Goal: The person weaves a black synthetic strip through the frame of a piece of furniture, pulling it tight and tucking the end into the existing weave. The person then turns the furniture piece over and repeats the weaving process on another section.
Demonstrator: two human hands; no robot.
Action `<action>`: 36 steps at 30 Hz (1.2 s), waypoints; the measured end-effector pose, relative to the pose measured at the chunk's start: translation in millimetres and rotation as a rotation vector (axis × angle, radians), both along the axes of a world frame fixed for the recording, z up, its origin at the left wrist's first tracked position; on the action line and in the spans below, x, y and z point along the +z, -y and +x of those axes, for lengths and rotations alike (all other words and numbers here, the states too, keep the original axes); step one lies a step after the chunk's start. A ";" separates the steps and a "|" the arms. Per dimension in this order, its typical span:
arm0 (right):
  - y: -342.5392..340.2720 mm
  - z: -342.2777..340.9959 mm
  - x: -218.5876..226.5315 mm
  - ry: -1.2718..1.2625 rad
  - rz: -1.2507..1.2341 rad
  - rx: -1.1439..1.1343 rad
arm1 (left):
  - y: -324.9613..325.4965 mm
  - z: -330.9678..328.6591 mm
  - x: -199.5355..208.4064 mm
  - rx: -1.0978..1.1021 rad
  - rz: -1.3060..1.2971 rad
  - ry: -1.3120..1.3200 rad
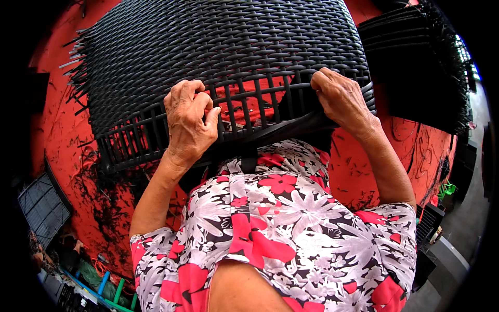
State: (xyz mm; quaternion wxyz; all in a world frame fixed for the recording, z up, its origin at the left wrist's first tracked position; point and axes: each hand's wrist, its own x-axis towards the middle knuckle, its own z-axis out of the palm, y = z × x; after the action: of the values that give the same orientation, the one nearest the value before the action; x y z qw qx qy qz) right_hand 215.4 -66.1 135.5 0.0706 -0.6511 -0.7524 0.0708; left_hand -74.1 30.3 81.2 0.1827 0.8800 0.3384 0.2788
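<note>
- Weaving in hand, by the look of it: 1 large black woven panel (218, 47) held up against the lap, plaited over most of its face, with an open stretch of bare black ribs (244, 104) along the near edge.
- Left hand (189, 122) closed on the ribs at the near left, fingers (200, 99) curled tight, pinching what seems to be 1 strand.
- Right hand (340, 99) clamped over the near right edge of the panel, fingers folded round the rim.
- Next move, as a judgement: threading the strand over and under the bare ribs, pulled snug to the finished rows, with the right hand steadying.
- Counted: 2 hands, 1 panel in work, 1 stack of similar black panels (416, 57) at the right, 1 dark grid frame (44, 208) on the red floor (52, 130) at the left.
</note>
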 end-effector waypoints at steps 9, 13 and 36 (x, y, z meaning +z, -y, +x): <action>-35.1 3.8 1.4 -0.026 0.044 -0.006 | -24.8 17.2 -9.8 0.131 0.246 0.052; -13.6 -25.0 21.4 -0.121 0.059 -0.031 | -1.3 -27.0 -4.6 0.185 0.122 0.123; -16.6 -92.4 5.8 -0.186 0.033 0.142 | -10.3 -121.3 -16.3 0.466 0.170 -0.164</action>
State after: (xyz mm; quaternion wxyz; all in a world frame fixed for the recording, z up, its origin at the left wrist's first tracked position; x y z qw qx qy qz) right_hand 123.0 -49.5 141.3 0.1455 -0.5854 -0.7880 0.1233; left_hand -195.5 40.6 64.9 0.0109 0.8100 0.5212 0.2686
